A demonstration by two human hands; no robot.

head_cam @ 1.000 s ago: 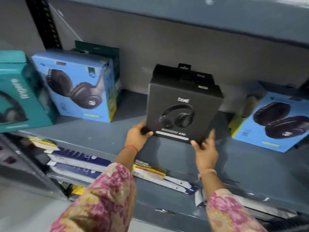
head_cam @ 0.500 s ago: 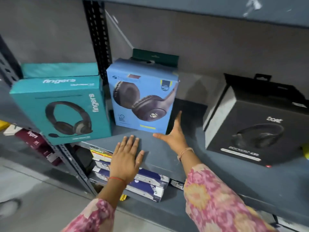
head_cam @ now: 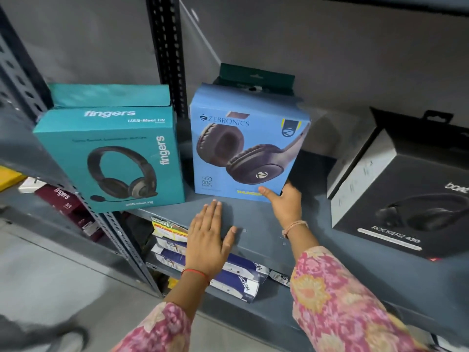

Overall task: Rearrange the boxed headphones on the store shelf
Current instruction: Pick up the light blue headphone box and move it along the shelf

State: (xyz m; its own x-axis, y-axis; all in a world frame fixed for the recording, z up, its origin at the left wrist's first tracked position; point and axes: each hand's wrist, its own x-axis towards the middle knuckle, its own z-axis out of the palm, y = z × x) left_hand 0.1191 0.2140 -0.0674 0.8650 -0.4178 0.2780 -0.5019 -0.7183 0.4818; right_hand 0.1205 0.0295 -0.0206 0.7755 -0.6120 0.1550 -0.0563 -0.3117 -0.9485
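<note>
A blue Zebronics headphone box (head_cam: 241,146) stands upright on the grey shelf (head_cam: 253,219), with a dark green box (head_cam: 256,76) behind it. My right hand (head_cam: 284,204) grips its lower right corner, thumb on the front face. My left hand (head_cam: 208,237) lies flat and open on the shelf just in front of the box, touching nothing else. A teal Fingers box (head_cam: 114,158) stands to the left, beyond the shelf upright. A black boAt Rockerz box (head_cam: 406,199) sits at the right, apart from both hands.
A perforated dark upright (head_cam: 167,54) separates the teal box from the blue one. The shelf below holds several flat blue-and-white boxes (head_cam: 238,280) and a maroon Fingers box (head_cam: 66,201). A second teal box (head_cam: 109,95) stands behind the first.
Both hands left the black box and moved left. My right hand has now closed on the blue box's lower right corner; my left hand slid forward on the shelf.
</note>
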